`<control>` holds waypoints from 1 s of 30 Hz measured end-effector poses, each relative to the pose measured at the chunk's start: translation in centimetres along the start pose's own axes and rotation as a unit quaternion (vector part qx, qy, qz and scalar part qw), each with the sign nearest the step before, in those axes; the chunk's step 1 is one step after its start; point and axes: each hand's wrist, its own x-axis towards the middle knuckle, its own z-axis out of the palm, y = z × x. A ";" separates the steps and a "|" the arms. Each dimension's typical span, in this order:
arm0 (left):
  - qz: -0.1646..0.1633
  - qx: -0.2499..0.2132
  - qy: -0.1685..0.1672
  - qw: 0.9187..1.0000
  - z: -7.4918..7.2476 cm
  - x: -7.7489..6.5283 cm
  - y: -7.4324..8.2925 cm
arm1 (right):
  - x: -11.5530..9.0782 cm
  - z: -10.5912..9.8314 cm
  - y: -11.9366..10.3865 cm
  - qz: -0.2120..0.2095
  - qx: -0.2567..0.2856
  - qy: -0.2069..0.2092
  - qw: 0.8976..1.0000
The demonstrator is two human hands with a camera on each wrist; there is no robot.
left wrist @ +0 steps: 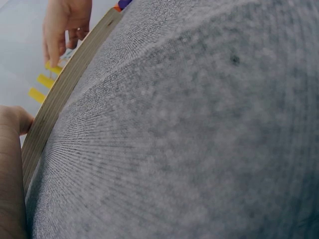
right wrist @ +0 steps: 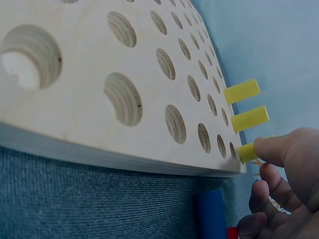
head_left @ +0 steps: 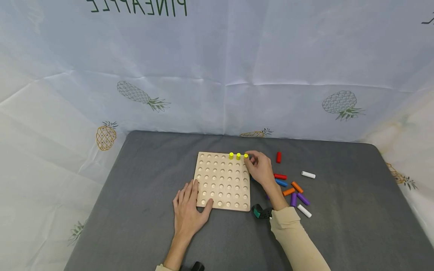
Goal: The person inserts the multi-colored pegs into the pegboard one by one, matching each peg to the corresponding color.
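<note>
A pale wooden pegboard (head_left: 217, 177) with rows of round holes lies flat in front of me. Along its far edge, toward the right, two yellow pegs (right wrist: 250, 118) stand upright in holes. My right hand (head_left: 260, 168) pinches a third yellow peg (right wrist: 247, 152) between thumb and index finger at the far right corner hole, in line with the others. At the board's near left corner my left hand (head_left: 190, 210) rests with fingers spread, its fingertips along the left edge and its thumb on the near edge.
Right of the board lie loose pegs: a red peg (head_left: 278, 157), a blue peg (head_left: 281, 183), an orange peg (head_left: 297, 187), a purple peg (head_left: 303, 198) and a white peg (head_left: 308, 174), among others. A grey cloth covers the table (head_left: 135, 195). Behind hangs a pineapple-print curtain (head_left: 217, 75).
</note>
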 end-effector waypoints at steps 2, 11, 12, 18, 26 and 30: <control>0.000 -0.001 0.000 1.000 0.0 0.0 0.0 | 0.0 -0.1 0.0 -0.002 0.001 -0.002 1.000; 0.000 -0.002 0.004 1.000 -0.1 0.0 0.1 | -0.5 -0.6 0.2 -0.004 -0.003 0.005 1.000; 0.001 -0.001 0.004 1.000 -0.2 0.0 0.1 | -0.6 -0.7 0.2 -0.002 -0.007 0.007 1.000; -0.001 0.000 0.000 1.000 -0.2 0.0 0.2 | -1.4 -1.3 0.5 -0.007 -0.028 0.008 1.000; -0.003 0.000 -0.001 1.000 -0.1 0.1 0.1 | -2.4 -2.0 1.0 -0.029 -0.064 -0.008 0.997; -0.003 -0.001 0.000 1.000 -0.1 0.1 0.0 | -3.0 -2.3 1.2 -0.043 -0.085 -0.016 0.995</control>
